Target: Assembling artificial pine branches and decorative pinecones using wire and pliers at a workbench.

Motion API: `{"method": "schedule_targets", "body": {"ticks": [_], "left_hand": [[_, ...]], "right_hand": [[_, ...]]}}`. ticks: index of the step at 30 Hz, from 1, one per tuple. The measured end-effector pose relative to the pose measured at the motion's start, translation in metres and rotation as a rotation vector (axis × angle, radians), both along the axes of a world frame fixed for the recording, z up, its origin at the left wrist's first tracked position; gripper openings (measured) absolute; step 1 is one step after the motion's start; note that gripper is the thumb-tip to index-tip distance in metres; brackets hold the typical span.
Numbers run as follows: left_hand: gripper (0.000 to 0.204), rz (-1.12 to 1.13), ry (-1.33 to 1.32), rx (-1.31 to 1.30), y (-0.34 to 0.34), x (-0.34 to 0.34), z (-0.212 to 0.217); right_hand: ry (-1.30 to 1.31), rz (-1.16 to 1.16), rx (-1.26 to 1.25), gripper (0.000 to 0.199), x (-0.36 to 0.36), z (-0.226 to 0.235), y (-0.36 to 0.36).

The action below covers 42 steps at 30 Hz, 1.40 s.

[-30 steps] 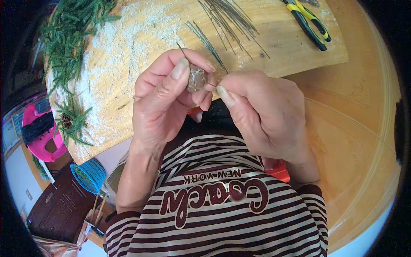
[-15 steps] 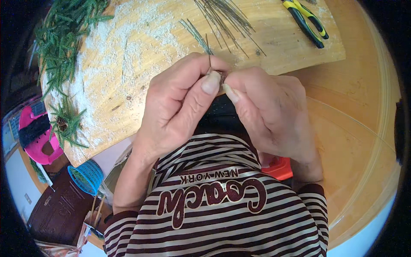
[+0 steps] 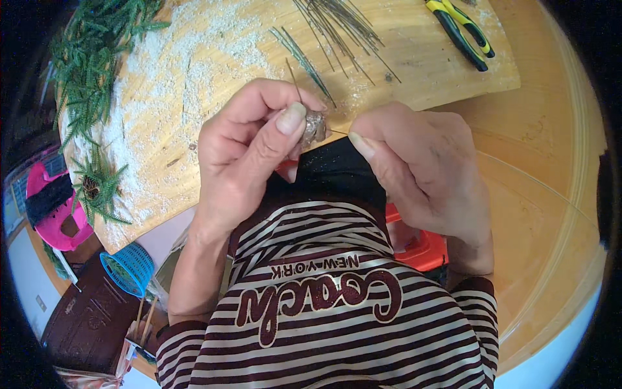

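Observation:
My left hand (image 3: 256, 146) pinches a small, rounded, shiny brown-silver piece (image 3: 313, 128) between thumb and fingers; its exact kind does not show. One end of a thin brown wire (image 3: 293, 79) sticks up above the left thumb. Out of the piece's other side, a short stretch of wire runs across to my right hand (image 3: 418, 165), whose thumb and forefinger are closed on it. Both hands hover over the near edge of the wooden board (image 3: 214, 129), above my lap.
Loose brown wires (image 3: 343, 32) and a few green strips (image 3: 301, 58) lie beyond my hands. Yellow-black pliers (image 3: 463, 32) rest at the far right. White flakes and green fir-like sprigs (image 3: 91, 78) cover the board's left. A blue basket (image 3: 129, 269) stands lower left.
My hands have drawn apart, the left one moving leftward and the right one slightly right. The shiny piece and the wire stretched between the hands now show.

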<state>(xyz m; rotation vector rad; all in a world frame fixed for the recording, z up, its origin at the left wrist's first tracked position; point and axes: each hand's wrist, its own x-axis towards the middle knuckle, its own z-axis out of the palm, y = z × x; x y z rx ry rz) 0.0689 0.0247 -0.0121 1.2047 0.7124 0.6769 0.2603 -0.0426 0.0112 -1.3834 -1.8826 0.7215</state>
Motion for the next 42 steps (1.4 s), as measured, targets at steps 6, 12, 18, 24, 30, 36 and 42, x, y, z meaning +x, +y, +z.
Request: {"method": "schedule_targets", "body": {"ticks": [6, 12, 18, 24, 30, 36, 42], "left_hand": [[0.02, 0.012, 0.108, 0.312, -0.002, 0.003, 0.0], [0.026, -0.193, 0.332, 0.94, 0.013, -0.001, 0.004], [0.028, -0.289, 0.455, 1.086, 0.009, -0.002, 0.009], [0.025, -0.172, 0.27, 0.923, 0.004, -0.01, 0.016], [0.022, -0.129, 0.106, 0.646, -0.006, -0.02, 0.004], [0.023, -0.108, 0.093, 0.601, -0.015, -0.026, 0.005], [0.023, 0.069, 0.017, 0.551, -0.03, -0.026, -0.005]], "right_hand": [[-0.049, 0.032, -0.059, 0.006, 0.0, 0.005, -0.002], [-0.128, 0.085, -0.073, 0.006, 0.002, 0.011, -0.004], [-0.238, 0.148, -0.111, 0.005, 0.004, 0.019, -0.002], [0.328, 0.036, -0.537, 0.006, 0.022, 0.043, 0.006], [0.881, 0.018, -0.592, 0.007, -0.016, 0.011, 0.013], [1.007, 0.047, -0.419, 0.005, -0.035, 0.003, 0.017], [1.12, -0.076, -0.397, 0.01, -0.052, 0.004, 0.012]]}}
